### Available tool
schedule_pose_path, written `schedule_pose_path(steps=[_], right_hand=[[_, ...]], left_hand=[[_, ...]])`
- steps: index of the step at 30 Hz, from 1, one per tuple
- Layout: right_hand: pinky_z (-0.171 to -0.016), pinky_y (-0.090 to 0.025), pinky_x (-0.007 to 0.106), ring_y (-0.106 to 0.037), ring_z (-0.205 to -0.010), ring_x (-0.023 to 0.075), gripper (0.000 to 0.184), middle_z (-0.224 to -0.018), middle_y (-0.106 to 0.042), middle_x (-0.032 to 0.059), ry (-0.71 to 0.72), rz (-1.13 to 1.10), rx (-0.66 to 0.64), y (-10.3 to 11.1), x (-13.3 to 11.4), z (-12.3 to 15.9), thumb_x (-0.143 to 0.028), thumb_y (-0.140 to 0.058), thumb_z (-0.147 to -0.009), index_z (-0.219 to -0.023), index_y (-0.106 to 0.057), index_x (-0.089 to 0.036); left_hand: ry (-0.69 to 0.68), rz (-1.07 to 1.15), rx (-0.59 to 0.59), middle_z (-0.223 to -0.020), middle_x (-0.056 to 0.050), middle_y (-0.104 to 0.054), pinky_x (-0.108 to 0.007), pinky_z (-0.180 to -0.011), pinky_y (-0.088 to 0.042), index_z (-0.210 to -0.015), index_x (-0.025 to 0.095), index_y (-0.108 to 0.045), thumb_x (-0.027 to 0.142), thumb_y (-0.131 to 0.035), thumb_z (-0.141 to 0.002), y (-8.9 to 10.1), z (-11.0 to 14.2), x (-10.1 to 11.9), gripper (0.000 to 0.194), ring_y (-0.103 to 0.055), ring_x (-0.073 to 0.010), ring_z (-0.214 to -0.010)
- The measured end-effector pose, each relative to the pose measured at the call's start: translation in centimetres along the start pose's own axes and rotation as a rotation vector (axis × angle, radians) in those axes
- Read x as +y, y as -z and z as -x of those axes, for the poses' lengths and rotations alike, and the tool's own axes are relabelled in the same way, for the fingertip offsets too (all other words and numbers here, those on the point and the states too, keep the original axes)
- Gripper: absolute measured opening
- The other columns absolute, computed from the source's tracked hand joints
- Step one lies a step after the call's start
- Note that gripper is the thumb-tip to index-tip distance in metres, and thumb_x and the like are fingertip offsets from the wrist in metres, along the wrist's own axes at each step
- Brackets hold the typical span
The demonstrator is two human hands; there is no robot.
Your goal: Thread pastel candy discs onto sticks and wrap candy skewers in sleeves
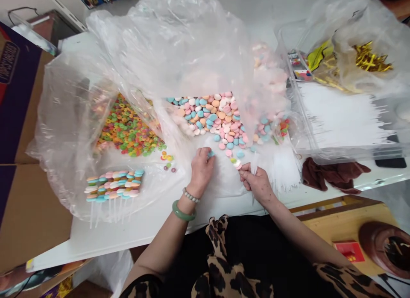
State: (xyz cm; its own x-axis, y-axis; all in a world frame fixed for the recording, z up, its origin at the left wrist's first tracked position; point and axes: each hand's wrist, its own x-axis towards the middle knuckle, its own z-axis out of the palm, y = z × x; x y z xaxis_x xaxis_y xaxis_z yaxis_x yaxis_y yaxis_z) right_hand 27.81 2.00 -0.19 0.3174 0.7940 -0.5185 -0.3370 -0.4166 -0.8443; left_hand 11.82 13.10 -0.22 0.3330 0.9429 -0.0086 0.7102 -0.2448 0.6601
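Note:
My left hand (202, 172), with a bead bracelet and a green bangle at the wrist, pinches a blue candy (210, 154). To its right, my right hand (258, 182) grips a partly filled candy skewer; a white and pink candy (237, 163) shows at the fingertips with a yellow-green ring beyond it. White sticks also pass through this hand. Beyond both hands, pastel candies (221, 114) spill from a clear plastic bag (188, 37). Finished-looking candy skewers (113, 186) lie side by side at the left. Small ring candies (130, 129) fill another bag, several of them loose beside it.
White sticks (285, 167) lie right of my right hand. A clear plastic bin (339, 154) holds more white sticks and gold twist ties (371, 58). A brown cloth (333, 174) and a dark phone-like object (390, 154) rest nearby. A cardboard box (35, 212) borders the left side.

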Motion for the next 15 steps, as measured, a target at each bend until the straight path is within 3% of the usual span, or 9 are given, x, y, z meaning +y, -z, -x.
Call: schedule_pose_path(steps=[2,5,8,12,15], right_hand=[[-0.032,-0.024,0.020,-0.039,-0.034,0.0062,0.020,-0.053,-0.053,-0.0057,-0.030,-0.010,-0.008,-0.5,0.2,-0.1,-0.035,-0.066,-0.070,-0.077,-0.058,-0.017],[-0.032,-0.023,0.020,-0.038,-0.033,0.0061,0.023,-0.052,-0.052,-0.0060,-0.055,-0.033,0.030,-0.6,0.4,-0.5,-0.036,-0.067,-0.068,-0.077,-0.058,-0.017],[-0.031,-0.023,0.019,-0.038,-0.033,0.0060,0.023,-0.052,-0.052,-0.0061,-0.049,-0.031,0.038,-0.3,0.6,-0.8,-0.035,-0.067,-0.068,-0.078,-0.059,-0.017],[-0.031,-0.022,0.019,-0.037,-0.032,0.0057,0.021,-0.052,-0.052,-0.0062,-0.038,-0.038,0.021,-0.1,0.7,-0.8,-0.034,-0.066,-0.069,-0.077,-0.058,-0.017],[-0.031,-0.022,0.019,-0.037,-0.032,0.0058,0.022,-0.052,-0.052,-0.0062,-0.044,-0.041,0.023,-0.1,0.5,-0.7,-0.035,-0.067,-0.068,-0.076,-0.058,-0.017]], left_hand=[[-0.054,-0.081,-0.077,-0.091,-0.004,-0.055,-0.031,-0.073,-0.043,-0.099,0.020,-0.058,0.015,-0.053,-0.081,0.4,-0.5,-0.2,0.019,-0.053,-0.0174,-0.078],[-0.030,-0.030,-0.264,-0.091,-0.003,-0.056,-0.030,-0.070,-0.044,-0.105,0.021,-0.061,0.020,-0.063,-0.077,0.8,-1.3,0.1,0.028,-0.054,-0.0166,-0.074],[-0.012,0.038,-0.224,-0.093,-0.003,-0.056,-0.028,-0.070,-0.044,-0.108,0.021,-0.063,0.024,-0.063,-0.079,0.8,-2.5,0.8,0.029,-0.056,-0.0154,-0.075],[-0.134,-0.120,-0.176,-0.096,-0.003,-0.057,-0.028,-0.067,-0.040,-0.100,0.024,-0.065,0.027,-0.053,-0.087,-0.6,-4.1,1.7,0.018,-0.057,-0.0171,-0.081],[-0.128,-0.130,-0.150,-0.094,-0.003,-0.059,-0.028,-0.064,-0.038,-0.093,0.022,-0.062,0.025,-0.054,-0.086,-1.1,-4.8,1.6,0.011,-0.055,-0.0174,-0.078]])
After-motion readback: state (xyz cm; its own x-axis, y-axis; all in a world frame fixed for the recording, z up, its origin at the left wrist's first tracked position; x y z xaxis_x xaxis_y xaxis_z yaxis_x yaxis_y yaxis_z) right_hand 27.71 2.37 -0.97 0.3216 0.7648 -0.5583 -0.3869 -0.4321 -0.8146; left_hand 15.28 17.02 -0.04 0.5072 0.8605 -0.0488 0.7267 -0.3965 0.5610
